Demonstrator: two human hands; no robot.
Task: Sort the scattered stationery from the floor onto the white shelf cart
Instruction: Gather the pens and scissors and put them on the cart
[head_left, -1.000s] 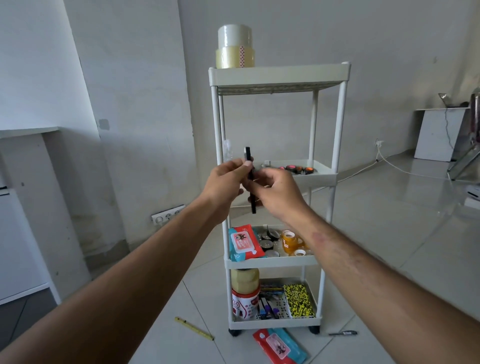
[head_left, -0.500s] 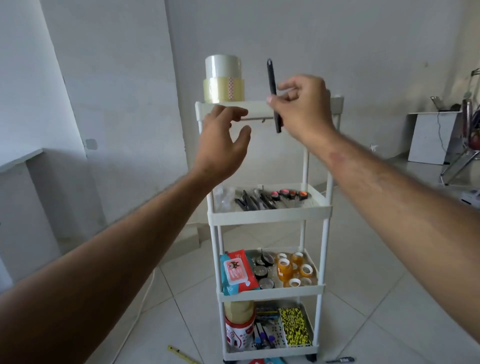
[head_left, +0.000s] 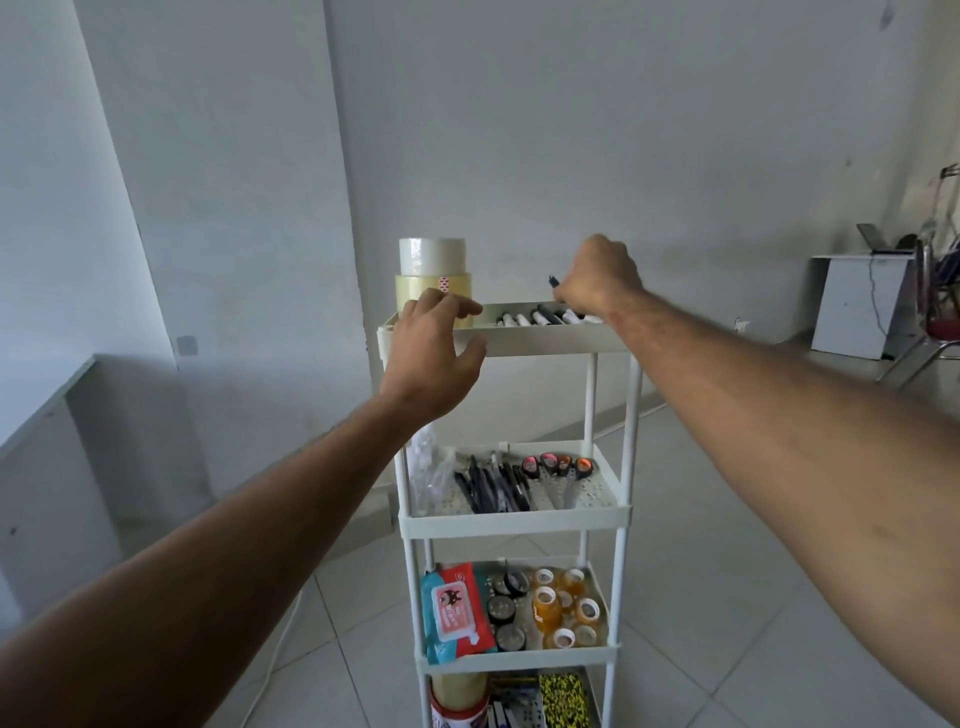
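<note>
The right hand has come down from its raised position half a second ago and now sits over the far right part of the top tray of the white shelf cart. Its fingers are curled round a black pen, of which only the dark tip shows, poking out to the left of the knuckles; earlier the pen stood upright above the tray, clear of the cart, and now it is low, just above the row of markers lying in that tray. Whether the pen touches them cannot be told.

The left hand has moved forward too. Its fingers are spread and relaxed, holding nothing, in front of the near left corner of the top tray, just below the two stacked tape rolls that stand at the tray's far left. Whether it touches the rim is unclear.

The view sits higher than before, so the top tray's contents are now visible. On the second shelf lie dark pens and scissors. The third shelf holds a red wipes pack on the left and small tape rolls on the right.
</note>
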